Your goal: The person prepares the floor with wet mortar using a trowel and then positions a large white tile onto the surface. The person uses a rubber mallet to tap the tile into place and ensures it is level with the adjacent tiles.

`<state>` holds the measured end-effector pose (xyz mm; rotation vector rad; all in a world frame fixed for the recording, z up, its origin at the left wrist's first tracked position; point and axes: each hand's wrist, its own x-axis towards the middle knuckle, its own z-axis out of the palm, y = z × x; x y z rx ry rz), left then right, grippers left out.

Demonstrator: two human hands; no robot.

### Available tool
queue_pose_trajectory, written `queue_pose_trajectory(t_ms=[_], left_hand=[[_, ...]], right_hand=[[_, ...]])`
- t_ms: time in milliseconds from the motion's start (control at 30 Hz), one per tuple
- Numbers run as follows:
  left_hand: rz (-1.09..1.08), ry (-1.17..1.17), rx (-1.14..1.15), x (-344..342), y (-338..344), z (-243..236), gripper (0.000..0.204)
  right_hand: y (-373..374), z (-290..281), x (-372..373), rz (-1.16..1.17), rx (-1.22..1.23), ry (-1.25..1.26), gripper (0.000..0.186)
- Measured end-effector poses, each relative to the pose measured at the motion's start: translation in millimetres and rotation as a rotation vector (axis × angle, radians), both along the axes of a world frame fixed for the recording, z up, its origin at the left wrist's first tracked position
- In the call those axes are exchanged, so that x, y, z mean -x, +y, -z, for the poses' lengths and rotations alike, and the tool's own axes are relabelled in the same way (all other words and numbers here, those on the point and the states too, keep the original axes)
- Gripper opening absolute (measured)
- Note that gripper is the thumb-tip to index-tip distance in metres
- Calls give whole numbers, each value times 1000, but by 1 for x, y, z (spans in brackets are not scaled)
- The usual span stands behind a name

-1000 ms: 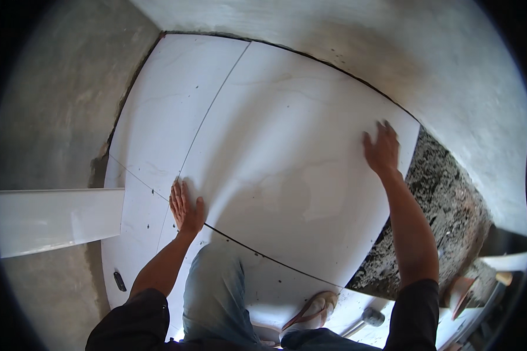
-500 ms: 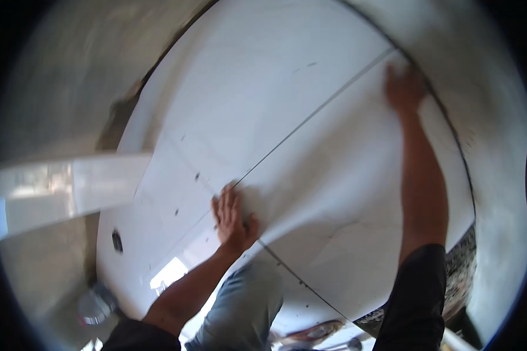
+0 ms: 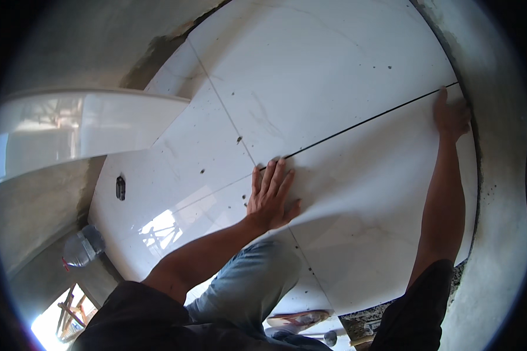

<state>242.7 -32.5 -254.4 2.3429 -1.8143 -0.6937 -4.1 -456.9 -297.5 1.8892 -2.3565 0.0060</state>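
A large glossy white floor tile (image 3: 363, 181) lies under both my hands. My left hand (image 3: 270, 196) rests flat on its left corner, fingers spread, their tips at the dark joint. Farther right, my right hand (image 3: 452, 116) lies on the tile's far right corner by the wall, thumb apart from the other fingers, whose tips are hard to make out. Neither hand holds anything. A thin dark joint (image 3: 363, 121) runs between this tile and another white tile (image 3: 328, 64) beyond it.
Grey plastered walls (image 3: 503, 175) curve around the tiled floor. A white panel (image 3: 99, 126) juts in from the left. A small black object (image 3: 120, 188) lies on the tiles, and a clear plastic bottle (image 3: 84, 248) is at lower left. Rough dark ground (image 3: 369, 319) shows near my foot.
The view has shifted, so the tiles and both hands appear farther right. My left fingers are spread wider. Both hands remain at the same tile's corners, and my right hand is less blurred.
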Motion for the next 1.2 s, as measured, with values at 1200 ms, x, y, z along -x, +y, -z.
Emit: queue_pose_trajectory(t_ms=[1200], left_hand=[[-18,-169,136,16,7,10,80]], right_hand=[[384,-79,271,1152,-52,-397,74]])
